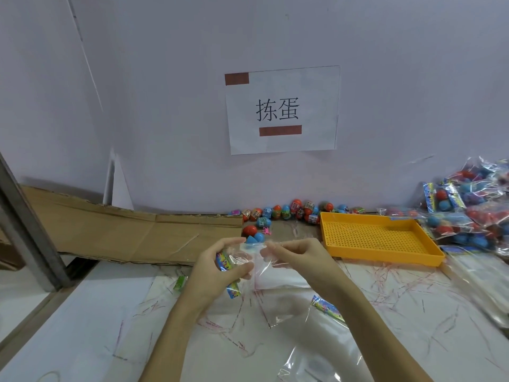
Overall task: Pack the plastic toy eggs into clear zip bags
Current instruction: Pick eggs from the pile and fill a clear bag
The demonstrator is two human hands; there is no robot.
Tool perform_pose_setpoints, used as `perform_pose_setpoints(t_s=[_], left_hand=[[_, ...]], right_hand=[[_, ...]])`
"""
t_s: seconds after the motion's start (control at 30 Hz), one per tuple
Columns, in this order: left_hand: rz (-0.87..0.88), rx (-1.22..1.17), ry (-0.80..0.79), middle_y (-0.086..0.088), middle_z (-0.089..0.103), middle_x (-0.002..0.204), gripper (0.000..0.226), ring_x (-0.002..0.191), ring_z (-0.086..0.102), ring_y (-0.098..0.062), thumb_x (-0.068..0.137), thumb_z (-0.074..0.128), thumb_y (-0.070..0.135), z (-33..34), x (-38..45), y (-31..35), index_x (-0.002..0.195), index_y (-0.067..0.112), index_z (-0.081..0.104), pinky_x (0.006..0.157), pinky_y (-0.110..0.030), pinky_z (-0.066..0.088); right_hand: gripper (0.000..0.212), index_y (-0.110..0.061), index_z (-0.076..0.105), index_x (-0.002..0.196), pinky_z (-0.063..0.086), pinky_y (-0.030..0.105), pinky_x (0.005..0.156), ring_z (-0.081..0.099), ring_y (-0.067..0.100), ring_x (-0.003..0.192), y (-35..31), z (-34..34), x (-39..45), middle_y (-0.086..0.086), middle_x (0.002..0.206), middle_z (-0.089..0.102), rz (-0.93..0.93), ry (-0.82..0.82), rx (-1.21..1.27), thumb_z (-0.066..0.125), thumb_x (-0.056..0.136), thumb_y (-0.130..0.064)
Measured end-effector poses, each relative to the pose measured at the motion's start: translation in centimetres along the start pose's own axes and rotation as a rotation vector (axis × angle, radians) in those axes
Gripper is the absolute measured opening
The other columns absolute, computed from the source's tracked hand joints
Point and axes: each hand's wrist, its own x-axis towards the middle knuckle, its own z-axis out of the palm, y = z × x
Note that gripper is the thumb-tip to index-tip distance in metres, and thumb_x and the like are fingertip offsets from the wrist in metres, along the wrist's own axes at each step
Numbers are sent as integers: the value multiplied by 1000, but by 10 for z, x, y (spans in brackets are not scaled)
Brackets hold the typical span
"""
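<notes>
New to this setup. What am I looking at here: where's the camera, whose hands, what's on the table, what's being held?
There is no robot here. One wide-angle camera sits on a person's head and looks forward and down, so both arms enter from the bottom edge.

The left hand grips a clear zip bag together with a colourful printed card. The right hand pinches the bag's top edge, seemingly to open it.

On the table: loose toy eggs along the wall, a yellow perforated tray with no eggs in it, and filled bags piled at far right. Flat cardboard lies at left, spare clear bags lie under the arms, and a paper sign is taped to the wall.
</notes>
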Motion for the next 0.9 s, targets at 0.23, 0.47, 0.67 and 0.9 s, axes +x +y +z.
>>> perform_pose_setpoints(t_s=[0.23, 0.47, 0.67, 0.9], left_hand=[[113, 87, 25, 24, 68, 120, 59, 111, 68, -10, 73, 89, 31, 5, 0, 2, 126, 41, 66, 88, -34, 62], [166, -68, 119, 11, 75, 108, 47, 84, 78, -19, 82, 80, 28, -1, -2, 4, 127, 31, 66, 72, -29, 63], [133, -28, 34, 13, 72, 119, 54, 96, 77, -24, 85, 81, 25, -5, 1, 0, 133, 40, 62, 79, -42, 64], [180, 45, -3, 16, 66, 129, 65, 98, 76, -21, 86, 83, 21, 1, 3, -3, 138, 47, 54, 75, -30, 63]], right_hand=[[23, -31, 82, 104, 56, 18, 85, 71, 7, 103, 1, -1, 2, -7, 103, 79, -66, -12, 8, 72, 91, -47], [29, -30, 79, 111, 62, 35, 85, 75, 22, 96, 0, 0, 3, -2, 100, 79, -105, 9, 1, 67, 92, -49], [17, -25, 82, 103, 56, 18, 78, 71, 1, 102, 8, -4, 6, -17, 102, 77, -167, -18, -285, 71, 94, -35], [28, -20, 70, 125, 58, 30, 86, 76, 18, 98, 5, 4, 2, -1, 104, 79, -48, -67, 37, 67, 98, -28]])
